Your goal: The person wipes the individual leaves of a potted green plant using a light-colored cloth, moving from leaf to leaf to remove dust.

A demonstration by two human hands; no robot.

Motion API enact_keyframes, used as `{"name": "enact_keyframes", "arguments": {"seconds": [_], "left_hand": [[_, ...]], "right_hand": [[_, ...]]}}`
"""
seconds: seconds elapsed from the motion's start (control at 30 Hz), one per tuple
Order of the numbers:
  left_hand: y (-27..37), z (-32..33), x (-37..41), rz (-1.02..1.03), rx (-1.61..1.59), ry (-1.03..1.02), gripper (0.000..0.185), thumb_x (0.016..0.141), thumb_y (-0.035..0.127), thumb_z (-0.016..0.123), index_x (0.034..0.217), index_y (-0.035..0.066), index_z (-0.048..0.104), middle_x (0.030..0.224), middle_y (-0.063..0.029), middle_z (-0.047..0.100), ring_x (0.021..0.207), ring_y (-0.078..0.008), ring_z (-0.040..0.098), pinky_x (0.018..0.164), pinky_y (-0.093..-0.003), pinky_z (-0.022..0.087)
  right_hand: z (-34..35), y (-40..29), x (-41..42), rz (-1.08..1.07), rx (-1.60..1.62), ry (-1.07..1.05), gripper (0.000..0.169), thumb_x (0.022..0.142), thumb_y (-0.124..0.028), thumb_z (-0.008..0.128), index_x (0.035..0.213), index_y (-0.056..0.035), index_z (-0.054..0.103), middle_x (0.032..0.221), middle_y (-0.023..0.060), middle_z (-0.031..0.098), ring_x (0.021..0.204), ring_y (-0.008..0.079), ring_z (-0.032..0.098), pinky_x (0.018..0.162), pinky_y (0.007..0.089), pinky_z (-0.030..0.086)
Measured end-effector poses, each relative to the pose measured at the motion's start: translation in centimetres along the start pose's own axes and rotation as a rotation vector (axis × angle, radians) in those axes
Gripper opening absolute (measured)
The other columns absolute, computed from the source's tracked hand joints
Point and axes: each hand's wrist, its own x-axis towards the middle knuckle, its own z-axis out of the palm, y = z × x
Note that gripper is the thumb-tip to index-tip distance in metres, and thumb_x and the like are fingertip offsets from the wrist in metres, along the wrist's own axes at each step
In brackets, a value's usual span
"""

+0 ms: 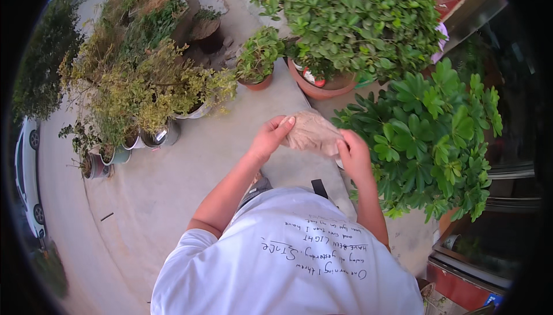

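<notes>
A crumpled beige cloth [309, 132] is stretched between my two hands in front of my chest. My left hand [271, 135] grips its left edge, the thumb pressed on top. At the cloth's right end, my right hand [352, 148] pinches a corner between thumb and fingers. Just right of that hand grows a leafy shrub with glossy green leaves [410, 137]. Beyond the cloth stands a wide terracotta pot [324, 93] under a large dense bush [354, 16]. A smaller potted plant [259, 53] is to its left.
Several potted plants with yellowing leaves [151, 90] line the left side, in buckets such as a metal one [166, 137]. A dark pot [207, 36] stands farther off. A white car [28, 181] is at the far left. Glass doors [510, 228] are on the right.
</notes>
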Motion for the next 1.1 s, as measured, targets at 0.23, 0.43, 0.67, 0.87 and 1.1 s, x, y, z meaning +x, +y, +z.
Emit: {"name": "enact_keyframes", "arguments": {"seconds": [0.23,0.43,0.67,0.87,1.1], "left_hand": [[4.6,-5.4,2.7,-0.221,-0.2,-0.132,0.045,0.102,0.039,0.06,0.129,0.004,0.06,0.118,-0.0052,0.067,0.107,-0.0148,0.064,0.097,-0.035,0.051],[6.1,-4.4,7.7,-0.288,-0.301,-0.268,0.043,0.103,0.036,0.058,0.135,0.006,0.057,0.124,-0.0047,0.064,0.114,-0.0154,0.062,0.102,-0.0369,0.05],[6.7,-5.9,12.7,-0.342,-0.138,-0.298,0.041,0.103,0.033,0.058,0.135,0.006,0.058,0.132,-0.0061,0.061,0.122,-0.0169,0.058,0.107,-0.0373,0.046],[5.7,-6.4,19.5,-0.269,-0.188,-0.152,0.044,0.104,0.03,0.057,0.137,0.001,0.056,0.134,-0.0125,0.06,0.125,-0.0215,0.057,0.111,-0.0372,0.043],[3.5,-4.2,31.2,-0.405,-0.436,-0.121,0.041,0.095,0.017,0.069,0.13,0.001,0.055,0.127,-0.0119,0.061,0.119,-0.0223,0.059,0.107,-0.0356,0.045]], "right_hand": [[3.8,-3.3,8.2,0.027,0.395,-0.091,0.025,0.086,-0.006,0.071,0.107,0.0008,0.06,0.123,0.0111,0.062,0.105,0.0212,0.062,0.089,0.0315,0.05],[6.3,-1.5,12.5,0.183,0.412,-0.211,0.088,0.076,-0.014,0.082,0.148,-0.0034,0.033,0.143,0.0166,0.05,0.13,0.0273,0.053,0.109,0.0406,0.044],[8.5,4.5,15.8,0.295,0.573,-0.116,0.077,0.081,-0.008,0.075,0.147,0.0018,0.036,0.135,0.015,0.056,0.125,0.0222,0.055,0.107,0.037,0.044],[6.6,8.2,16.0,0.455,0.302,-0.057,0.077,0.077,-0.009,0.074,0.146,0.0,0.04,0.131,0.0161,0.06,0.121,0.0257,0.059,0.104,0.0372,0.046],[2.5,8.0,16.9,0.521,0.204,-0.033,0.076,0.073,-0.007,0.071,0.145,-0.0062,0.048,0.132,0.0164,0.061,0.122,0.0268,0.06,0.105,0.0373,0.046]]}}
